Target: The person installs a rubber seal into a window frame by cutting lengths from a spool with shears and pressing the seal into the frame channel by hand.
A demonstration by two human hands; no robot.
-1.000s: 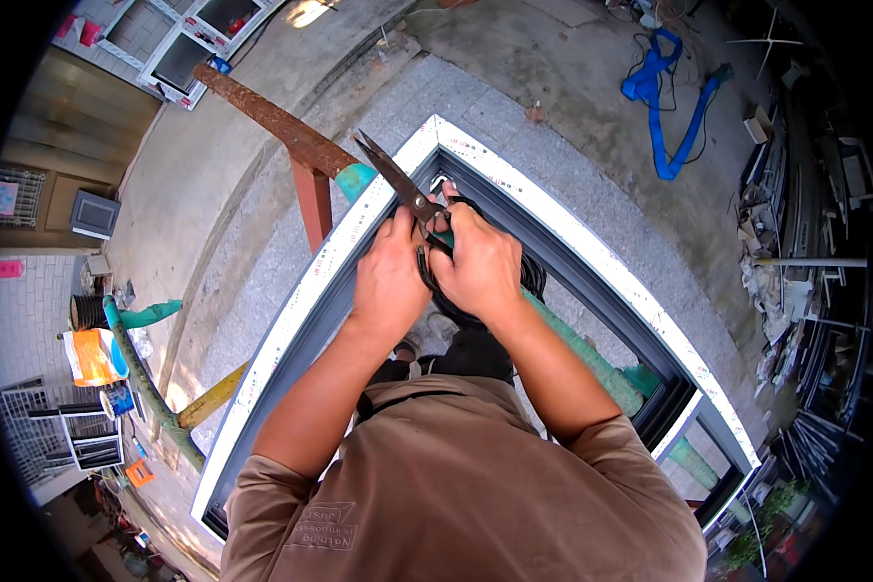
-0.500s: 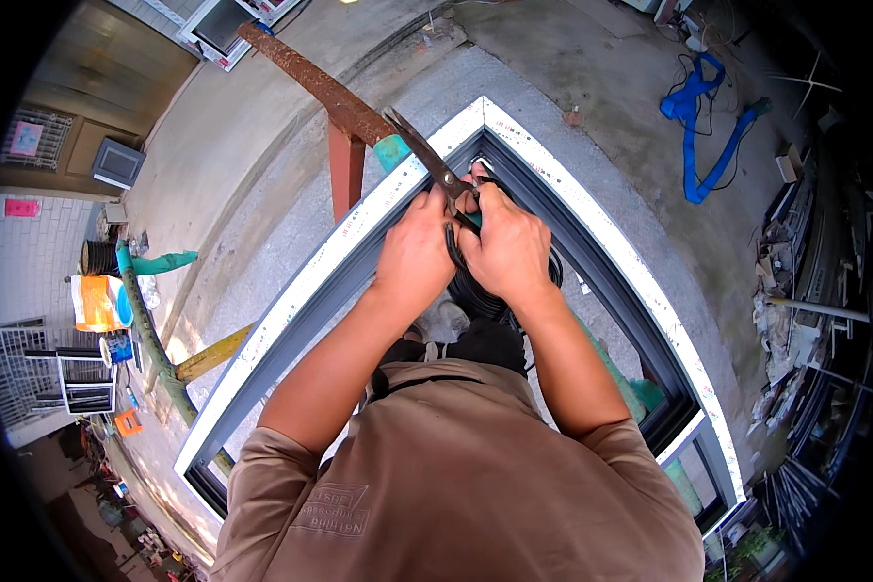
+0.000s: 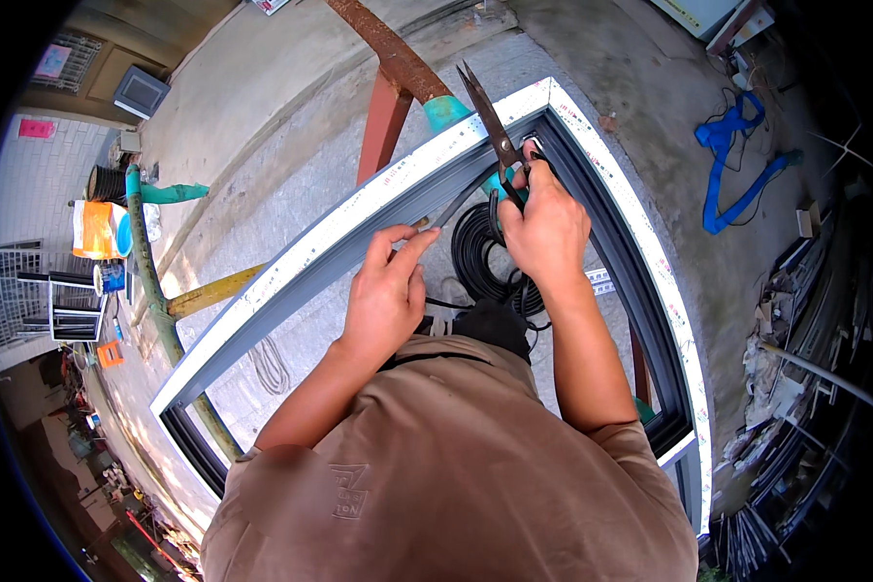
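Observation:
A large window frame (image 3: pixel 310 250), with white film on its face and dark grey inner channels, lies in front of me. My right hand (image 3: pixel 551 228), near the far corner, is closed round the black handles of the scissors (image 3: pixel 495 121). Their dark blades stick out past the frame's far left side, a little apart. Beside the left inner channel, my left hand (image 3: pixel 388 291) pinches a thin black rubber strip (image 3: pixel 464 201) at its fingertips. The strip runs toward the far corner. Below it, inside the frame opening, lies a coil of black strip (image 3: pixel 485 254).
A rusty steel beam with a green end (image 3: pixel 398 60) and a green pipe (image 3: pixel 145 262) stand by the frame. A blue strap (image 3: pixel 723 165) lies on the floor at right. Scrap (image 3: pixel 766 369) is heaped along the right edge. A thin coiled cord (image 3: pixel 270 367) shows through the opening.
My left hand has left the scissors and moved nearer and to the left, with the strip now stretched from its fingertips. My right hand keeps the scissors near the corner. The view has shifted.

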